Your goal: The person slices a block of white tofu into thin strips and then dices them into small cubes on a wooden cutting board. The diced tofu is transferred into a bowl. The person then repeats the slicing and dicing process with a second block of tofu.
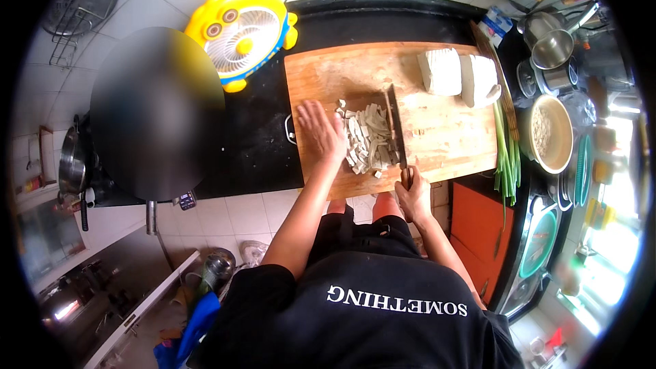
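My right hand grips the wooden handle of a kitchen cleaver, whose blade stands edge down on a wooden cutting board. Left of the blade and touching it lies a heap of pale strips and small bits, likely cut tofu. My left hand is on the heap's other side, palm down with its fingers somewhat spread, and holds nothing; its thumb side is against the heap's edge. At the board's far right sit two white blocks, apparently tofu, side by side, the right one with a partly separated piece.
Green onions lie along the board's right edge. Beyond them stand a beige bowl of pale bits and a steel saucepan. A yellow fan stands at the back left. A red cabinet is below right.
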The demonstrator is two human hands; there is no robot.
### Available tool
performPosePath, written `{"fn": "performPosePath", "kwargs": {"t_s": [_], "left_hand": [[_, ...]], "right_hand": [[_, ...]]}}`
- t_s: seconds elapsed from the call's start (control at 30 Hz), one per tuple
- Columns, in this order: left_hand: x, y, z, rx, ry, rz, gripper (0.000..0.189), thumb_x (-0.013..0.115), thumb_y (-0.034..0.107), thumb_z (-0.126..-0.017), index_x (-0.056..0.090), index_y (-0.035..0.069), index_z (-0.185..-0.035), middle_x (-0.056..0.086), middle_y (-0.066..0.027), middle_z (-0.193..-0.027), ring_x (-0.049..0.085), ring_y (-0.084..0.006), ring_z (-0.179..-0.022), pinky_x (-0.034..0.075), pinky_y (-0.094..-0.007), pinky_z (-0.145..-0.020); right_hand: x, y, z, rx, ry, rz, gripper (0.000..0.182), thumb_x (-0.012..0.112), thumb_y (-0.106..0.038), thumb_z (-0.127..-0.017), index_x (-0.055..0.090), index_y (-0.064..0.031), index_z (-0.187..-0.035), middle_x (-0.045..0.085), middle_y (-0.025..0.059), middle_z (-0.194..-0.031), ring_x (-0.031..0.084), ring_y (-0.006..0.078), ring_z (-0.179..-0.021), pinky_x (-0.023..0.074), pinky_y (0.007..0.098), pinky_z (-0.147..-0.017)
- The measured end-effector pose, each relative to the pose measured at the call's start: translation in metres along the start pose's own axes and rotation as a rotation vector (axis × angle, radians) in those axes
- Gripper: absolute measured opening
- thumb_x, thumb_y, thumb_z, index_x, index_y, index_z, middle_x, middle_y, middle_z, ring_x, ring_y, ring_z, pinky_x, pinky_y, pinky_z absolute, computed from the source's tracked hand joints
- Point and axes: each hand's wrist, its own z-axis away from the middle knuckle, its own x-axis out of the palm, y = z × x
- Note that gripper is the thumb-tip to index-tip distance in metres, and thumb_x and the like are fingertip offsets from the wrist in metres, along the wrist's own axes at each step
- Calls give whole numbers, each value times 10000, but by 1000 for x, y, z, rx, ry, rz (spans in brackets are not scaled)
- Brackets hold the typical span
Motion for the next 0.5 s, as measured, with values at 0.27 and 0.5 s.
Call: {"fn": "performPosePath", "kwargs": {"t_s": [0.27,0.5], "left_hand": [[5,35,21,246,-165,531,540,340,322,-1043,310,22,-1491,279,-195,-1560,230,-345,-1462,185,-431,-1197],[-13,12,30,-58,108,665,445,484,233,-1015,450,29,-1408,267,-186,-1571,234,-350,-1462,213,-437,-1177]], "right_hand": [[19,31,-3,-165,73,-46,323,617,-94,-792,527,16,-1082,537,172,-634,564,307,-566,474,409,-573],[-44,16,-17,48,-185,-291,227,627,-116,-812,526,26,-957,546,134,-612,609,215,-554,477,360,-507]]}}
